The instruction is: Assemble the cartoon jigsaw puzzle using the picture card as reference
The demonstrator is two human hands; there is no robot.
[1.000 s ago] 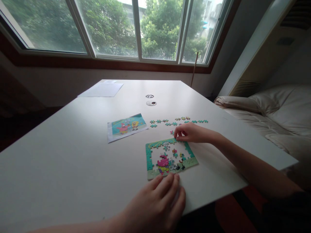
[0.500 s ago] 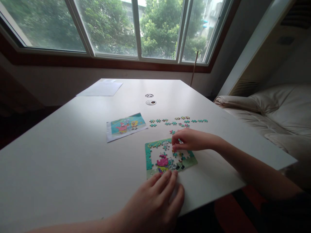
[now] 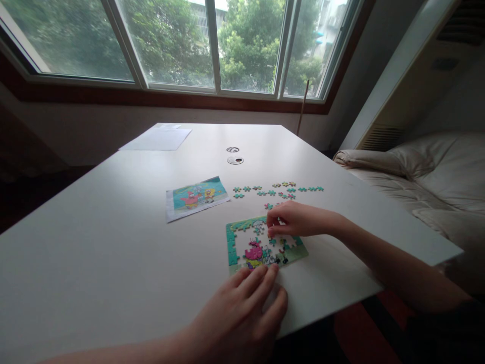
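Note:
A partly assembled jigsaw puzzle (image 3: 231, 247) lies flat near the table's front edge, with a green border and a pink figure inside. White gaps show in its middle. My left hand (image 3: 246, 306) rests at the lower edge, its fingers stretched out and their tips on the border. Over the upper right of the puzzle, my right hand (image 3: 290, 217) pinches a small puzzle piece between thumb and fingers, most of it hidden. Just below those fingertips sits another puzzle piece (image 3: 272, 242). Several loose pieces (image 3: 272, 192) are spread out behind the puzzle.
A printed reference picture (image 3: 197, 197) lies left of the loose pieces. White papers (image 3: 157, 138) are at the table's far left, and two round inserts (image 3: 235, 160) sit in the white tabletop (image 3: 113, 227). A pale sofa (image 3: 417, 167) stands to the right.
My right hand has shifted very slightly left over the puzzle, still pinching. My left hand stays almost in place at the lower edge.

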